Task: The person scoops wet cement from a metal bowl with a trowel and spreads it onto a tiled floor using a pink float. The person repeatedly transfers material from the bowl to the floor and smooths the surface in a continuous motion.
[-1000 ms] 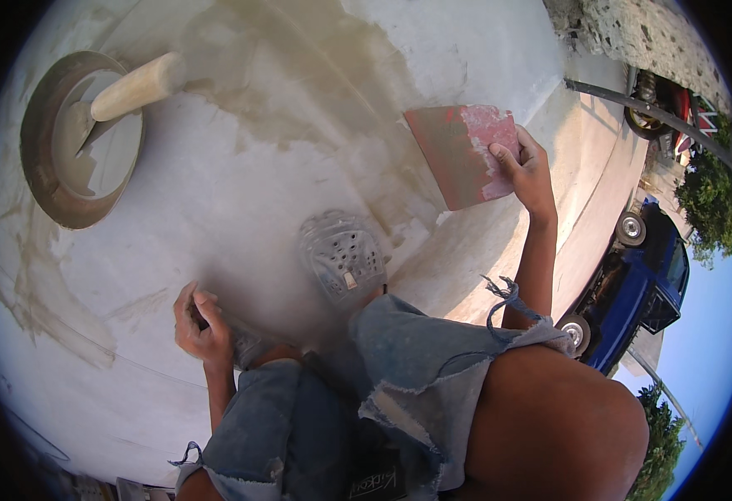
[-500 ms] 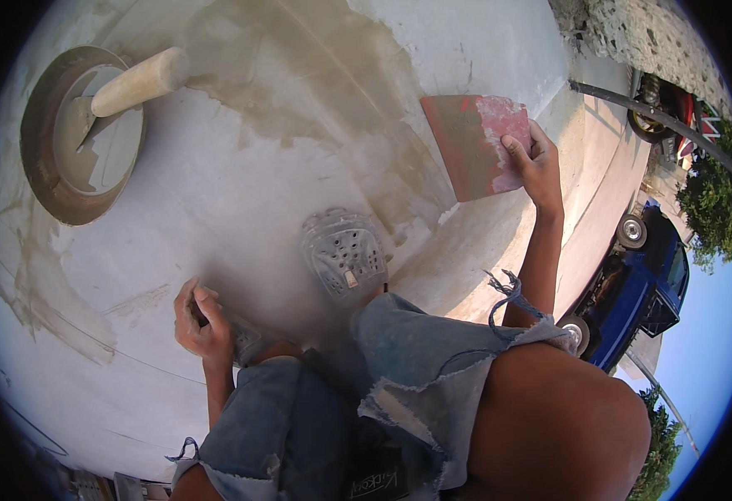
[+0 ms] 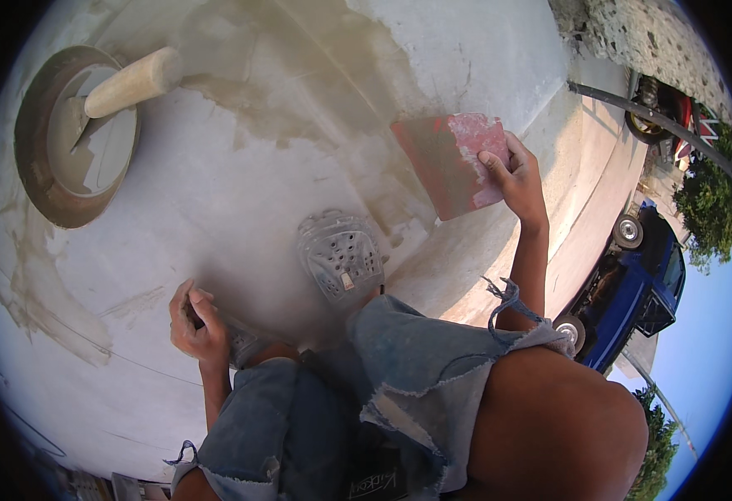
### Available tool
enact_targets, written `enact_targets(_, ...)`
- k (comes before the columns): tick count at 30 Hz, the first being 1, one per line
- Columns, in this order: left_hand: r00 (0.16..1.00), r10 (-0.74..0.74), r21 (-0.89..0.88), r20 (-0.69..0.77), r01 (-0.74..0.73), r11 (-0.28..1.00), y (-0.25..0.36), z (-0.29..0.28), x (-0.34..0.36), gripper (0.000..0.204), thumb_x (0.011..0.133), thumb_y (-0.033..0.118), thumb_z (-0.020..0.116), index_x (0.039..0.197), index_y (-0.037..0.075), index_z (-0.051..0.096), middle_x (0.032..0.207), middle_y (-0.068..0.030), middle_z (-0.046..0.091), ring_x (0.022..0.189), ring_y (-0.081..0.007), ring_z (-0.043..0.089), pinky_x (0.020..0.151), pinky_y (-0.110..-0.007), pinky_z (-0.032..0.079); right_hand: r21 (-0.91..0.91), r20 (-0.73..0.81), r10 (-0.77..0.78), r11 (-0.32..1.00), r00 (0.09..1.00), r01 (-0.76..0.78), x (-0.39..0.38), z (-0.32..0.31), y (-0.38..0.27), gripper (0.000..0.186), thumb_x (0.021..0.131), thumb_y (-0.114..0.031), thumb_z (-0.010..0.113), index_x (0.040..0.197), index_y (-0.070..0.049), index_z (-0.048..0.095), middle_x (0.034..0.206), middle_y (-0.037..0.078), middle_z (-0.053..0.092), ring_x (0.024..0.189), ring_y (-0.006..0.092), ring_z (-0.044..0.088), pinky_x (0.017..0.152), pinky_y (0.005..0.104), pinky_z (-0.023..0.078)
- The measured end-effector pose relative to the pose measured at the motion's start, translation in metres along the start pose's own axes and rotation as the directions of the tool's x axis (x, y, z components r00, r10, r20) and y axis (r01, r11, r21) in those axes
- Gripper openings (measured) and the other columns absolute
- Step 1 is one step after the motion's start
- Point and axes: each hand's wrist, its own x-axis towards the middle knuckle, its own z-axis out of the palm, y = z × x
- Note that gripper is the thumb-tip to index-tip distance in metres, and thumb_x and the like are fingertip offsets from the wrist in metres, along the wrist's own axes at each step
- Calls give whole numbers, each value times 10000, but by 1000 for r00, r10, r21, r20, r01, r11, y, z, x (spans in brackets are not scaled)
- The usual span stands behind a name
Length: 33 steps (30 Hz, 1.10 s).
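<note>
My right hand (image 3: 516, 177) grips a flat red spreader (image 3: 433, 163) by its pinkish, smeared edge, thumb on top. Grey-brown wet paste coats much of the spreader's face, which is over the smeared surface. Near my left knee, my left hand (image 3: 199, 324) is held with the fingers curled in and the thumb against them; whatever is inside cannot be made out. At the far left is a round, brown-rimmed pan (image 3: 45, 196) holding some paste. A trowel lies in it, its pale wooden handle (image 3: 136, 81) sticking out over the rim.
Damp paste patches (image 3: 299, 63) spread over the pale surface ahead. Dusty perforated clogs (image 3: 341, 250) are on my feet, between the hands. To the right are a rough stone block (image 3: 646, 42), a dark pole (image 3: 633, 108), a blue vehicle (image 3: 633, 292) and trees.
My right hand has moved left and slightly nearer, bringing the red spreader with it. The left hand stays curled in nearly the same place; the pan and trowel keep their place.
</note>
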Motion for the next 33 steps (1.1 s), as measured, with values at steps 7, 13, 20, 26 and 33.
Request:
enact_targets(7,1000,18,-1,8,-18,1000,1,1,1,218,1089,130,626,1229,-15,708,803,-55,723,616,-93,626,568,-242,500,9,-257,-14,1000,966,16,-14,-28,-5,375,1047,-191,733,1331,41,654,1160,114,758,1052,147,701,941,304,541)
enact_targets(13,1000,-3,-8,14,3,1000,2,0,1,226,1090,130,622,1237,-20,706,817,-59,720,634,-94,628,587,-241,510,-114,-336,20,992,942,-62,-35,-8,-56,344,1044,-182,725,1323,12,673,1062,96,748,942,142,713,772,271,565)
enact_targets(20,1000,-20,6,7,20,1000,-1,2,-2,274,1109,198,611,1265,-9,699,832,-53,711,650,-93,608,599,-246,495,-486,70,-352,805,933,340,-119,85,-66,624,837,96,782,1359,-243,738,1141,92,653,847,202,658,684,300,547)
enact_targets(26,999,-35,12,16,35,999,-4,1,-1,296,1117,240,608,1275,6,697,819,-38,704,645,-88,593,607,-247,487,-365,188,-480,776,857,515,-140,141,-45,531,806,7,795,1327,-95,766,1113,80,620,886,194,625,706,303,543)
enact_targets(33,1000,-18,-12,13,18,1000,-4,1,0,292,1121,234,601,1271,1,694,816,-36,704,628,-81,577,598,-236,479,-406,101,-455,793,885,454,-125,162,-51,499,872,-29,780,1353,-158,753,1052,59,639,838,221,619,710,364,545)
